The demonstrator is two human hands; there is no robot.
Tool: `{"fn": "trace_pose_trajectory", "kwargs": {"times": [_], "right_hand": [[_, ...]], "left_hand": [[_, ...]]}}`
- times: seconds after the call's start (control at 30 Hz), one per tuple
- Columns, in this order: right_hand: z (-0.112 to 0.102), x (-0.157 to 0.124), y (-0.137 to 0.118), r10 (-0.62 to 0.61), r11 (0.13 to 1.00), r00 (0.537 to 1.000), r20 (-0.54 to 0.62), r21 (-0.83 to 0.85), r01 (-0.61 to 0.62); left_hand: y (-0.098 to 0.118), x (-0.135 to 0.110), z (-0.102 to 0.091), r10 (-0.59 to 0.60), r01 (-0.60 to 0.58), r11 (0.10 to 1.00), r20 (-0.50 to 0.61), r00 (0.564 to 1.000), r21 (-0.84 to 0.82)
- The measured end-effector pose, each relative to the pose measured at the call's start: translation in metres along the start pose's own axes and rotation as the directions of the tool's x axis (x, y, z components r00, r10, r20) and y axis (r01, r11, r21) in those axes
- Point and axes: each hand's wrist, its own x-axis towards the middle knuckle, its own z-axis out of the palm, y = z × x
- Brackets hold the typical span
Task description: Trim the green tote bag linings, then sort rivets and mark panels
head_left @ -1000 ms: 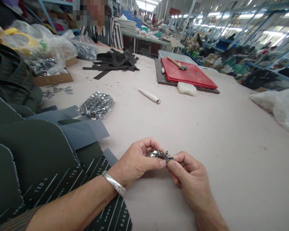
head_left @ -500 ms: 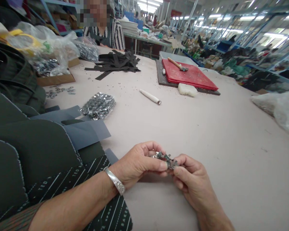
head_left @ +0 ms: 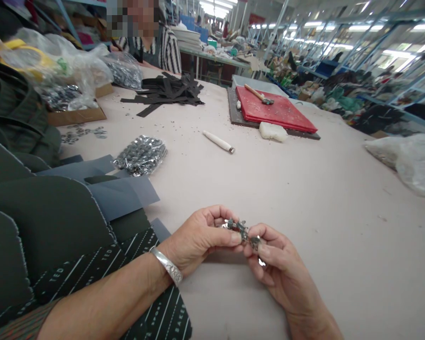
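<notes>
My left hand (head_left: 207, 231), with a silver bangle on its wrist, is closed round a small cluster of shiny metal pieces (head_left: 238, 227) with short prongs. Thumb and fingers of my right hand (head_left: 285, 267) pinch a small metal piece (head_left: 255, 242) just beside that cluster. Another shiny bit shows under the right fingers. Both hands are close together above the pale table (head_left: 322, 203). Below my left forearm lies dark printed fabric (head_left: 127, 278) with white lines and lettering.
Dark fabric panels (head_left: 53, 208) and grey sheets (head_left: 123, 196) are stacked at left. Beyond lie a bag of metal parts (head_left: 141, 155), a white-handled tool (head_left: 218, 141), black strips (head_left: 170, 89), and a hammer (head_left: 258, 94) on a red pad (head_left: 276, 113). Across the table is a person (head_left: 170, 49).
My right hand has drawn slightly apart from the cluster with a metal piece in its fingers. The whole view has shifted a little.
</notes>
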Motion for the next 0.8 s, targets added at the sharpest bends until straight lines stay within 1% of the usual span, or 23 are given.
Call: {"fn": "trace_pose_trajectory", "kwargs": {"times": [0.13, 0.23, 0.3, 0.4, 0.47, 0.57, 0.67, 0.8], "right_hand": [[-0.001, 0.001, 0.000, 0.005, 1.000, 1.000, -0.002, -0.009, -0.005], [-0.001, 0.002, 0.002, -0.018, 0.999, 0.999, -0.033, -0.039, 0.017], [-0.001, 0.003, 0.005, -0.041, 0.997, 0.997, -0.061, -0.075, 0.036], [0.003, 0.006, 0.008, -0.072, 0.985, 0.992, -0.104, -0.167, 0.053], [0.007, 0.007, 0.009, -0.104, 0.966, 0.984, -0.145, -0.252, 0.065], [0.009, 0.007, 0.008, -0.120, 0.932, 0.976, -0.181, -0.360, 0.048], [0.005, 0.006, 0.008, -0.113, 0.910, 0.980, -0.166, -0.413, 0.035], [-0.004, 0.004, 0.009, -0.084, 0.910, 0.986, -0.143, -0.414, 0.018]], "left_hand": [[-0.001, 0.001, 0.000, 0.013, -0.012, 0.999, -0.028, 1.000, 0.030], [-0.002, 0.002, 0.000, 0.069, -0.066, 0.995, -0.047, 0.996, 0.074], [-0.002, 0.002, 0.000, 0.111, -0.104, 0.987, -0.056, 0.992, 0.124], [-0.002, 0.001, 0.001, 0.132, -0.119, 0.973, -0.051, 0.990, 0.198], [-0.002, 0.001, 0.001, 0.130, -0.115, 0.963, -0.046, 0.990, 0.245], [-0.001, 0.001, 0.001, 0.114, -0.099, 0.954, -0.036, 0.993, 0.282], [-0.001, 0.001, -0.001, 0.066, -0.056, 0.972, -0.036, 0.997, 0.229], [-0.001, 0.001, -0.004, 0.015, -0.013, 0.988, -0.015, 1.000, 0.157]]}}
